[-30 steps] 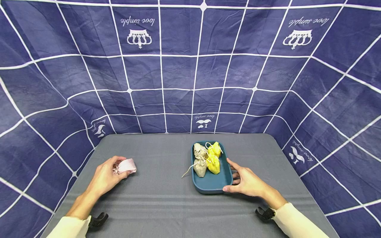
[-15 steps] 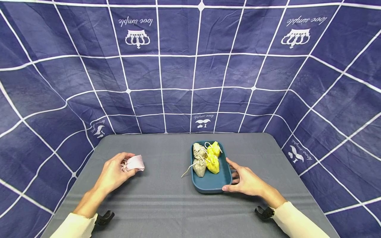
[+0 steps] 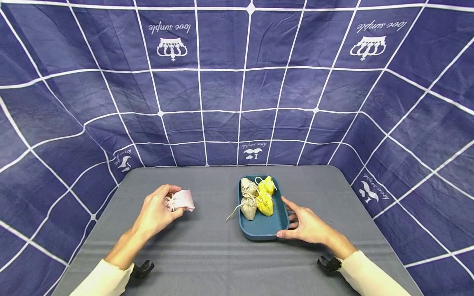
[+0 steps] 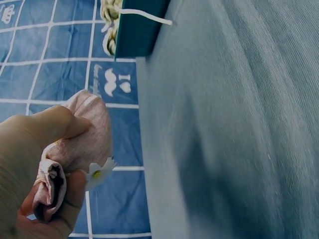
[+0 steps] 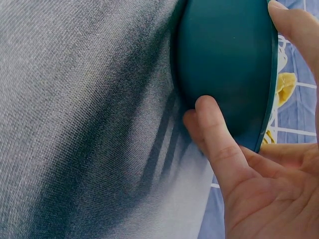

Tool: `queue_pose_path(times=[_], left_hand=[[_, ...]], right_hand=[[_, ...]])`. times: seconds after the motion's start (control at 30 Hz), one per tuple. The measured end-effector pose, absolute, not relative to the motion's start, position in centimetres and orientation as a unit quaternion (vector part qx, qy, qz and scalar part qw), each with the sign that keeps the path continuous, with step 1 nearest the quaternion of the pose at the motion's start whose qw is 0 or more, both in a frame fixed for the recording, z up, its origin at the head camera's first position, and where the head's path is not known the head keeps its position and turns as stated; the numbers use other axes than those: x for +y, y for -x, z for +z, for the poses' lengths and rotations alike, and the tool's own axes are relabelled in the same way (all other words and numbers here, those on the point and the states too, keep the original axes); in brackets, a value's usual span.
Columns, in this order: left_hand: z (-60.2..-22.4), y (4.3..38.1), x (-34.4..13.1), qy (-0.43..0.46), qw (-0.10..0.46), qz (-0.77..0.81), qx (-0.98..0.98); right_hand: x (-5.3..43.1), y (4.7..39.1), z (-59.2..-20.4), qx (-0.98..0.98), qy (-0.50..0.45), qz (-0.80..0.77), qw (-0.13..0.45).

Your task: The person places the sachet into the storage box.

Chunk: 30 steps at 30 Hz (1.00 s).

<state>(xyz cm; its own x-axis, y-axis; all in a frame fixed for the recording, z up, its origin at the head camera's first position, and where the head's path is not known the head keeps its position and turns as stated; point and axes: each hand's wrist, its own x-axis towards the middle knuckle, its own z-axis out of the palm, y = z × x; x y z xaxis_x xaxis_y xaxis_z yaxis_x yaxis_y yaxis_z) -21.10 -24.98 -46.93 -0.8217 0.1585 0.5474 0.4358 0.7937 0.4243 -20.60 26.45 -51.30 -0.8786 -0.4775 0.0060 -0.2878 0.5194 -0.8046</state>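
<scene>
My left hand (image 3: pixel 157 210) pinches a small pale pink drawstring pouch (image 3: pixel 183 200) between thumb and fingers, left of the tray. In the left wrist view the pouch (image 4: pixel 92 132) shows gathered folds, with a white daisy ornament (image 4: pixel 97 174) beside the fingers; a shadow falls on the table below. My right hand (image 3: pixel 309 225) rests against the right side of a teal tray (image 3: pixel 261 231), its fingers spread along the rim and outer wall. Two beige pouches (image 3: pixel 249 208) and two yellow pouches (image 3: pixel 265 204) sit inside, toward the tray's far end.
A light cord (image 3: pixel 233 213) from a beige pouch hangs over the tray's left rim. Grey cloth (image 3: pixel 207 263) covers the table. Blue curtains (image 3: pixel 222 90) with white grid lines enclose the back and both sides.
My left hand has carried the pink pouch to the right and slightly farther back, closer to the tray. The right hand and the tray have stayed in place.
</scene>
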Motion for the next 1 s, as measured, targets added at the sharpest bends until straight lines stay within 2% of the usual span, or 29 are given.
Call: queue_pose_path(times=[0.27, 0.63, 1.0], left_hand=[[-46.3, 21.1, -22.3, 0.169, 0.228, -0.304, -0.91], [-45.9, 21.4, -19.0, 0.221, 0.237, -0.31, -0.894], [-45.6, 21.7, -16.1, 0.235, 0.204, -0.327, -0.892]], right_hand=[[26.5, 20.6, -51.3, 0.868, 0.214, -0.433, 0.112], [26.5, 20.7, -51.3, 0.863, 0.218, -0.442, 0.114], [26.5, 20.6, -51.2, 0.866, 0.218, -0.435, 0.113]])
